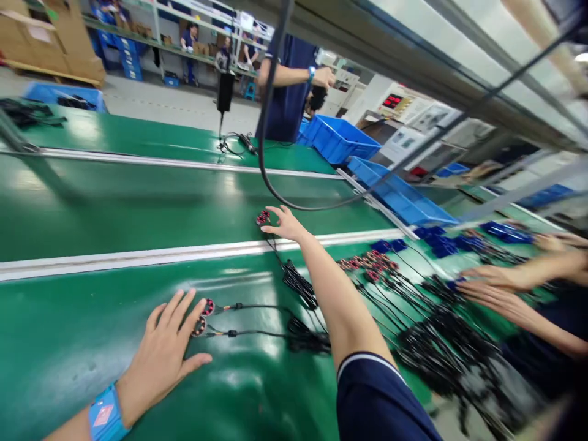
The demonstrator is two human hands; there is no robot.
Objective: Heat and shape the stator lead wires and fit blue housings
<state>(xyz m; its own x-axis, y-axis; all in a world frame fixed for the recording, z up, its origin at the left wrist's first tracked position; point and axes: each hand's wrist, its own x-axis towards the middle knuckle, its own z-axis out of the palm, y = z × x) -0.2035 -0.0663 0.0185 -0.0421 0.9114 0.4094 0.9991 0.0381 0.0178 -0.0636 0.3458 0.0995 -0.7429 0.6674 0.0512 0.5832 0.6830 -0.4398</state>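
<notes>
My left hand (168, 349), with a blue band at the wrist, lies flat with spread fingers on the green surface. Its fingertips touch two small round parts with red and black segments (208, 307), whose black cables run right to coiled bundles (307, 337). My right hand (283, 224) reaches forward with fingers apart beside another round part (263, 217). That part lies past the white strip, and its cable leads back to a coiled black bundle (298, 283).
A pile of similar parts (372, 263) with black cables (441, 343) covers the right side, near another person's hands (500, 285). A black cable loop (264, 122) hangs ahead. Blue bins (399, 190) stand beyond. Someone stands across the bench (287, 92).
</notes>
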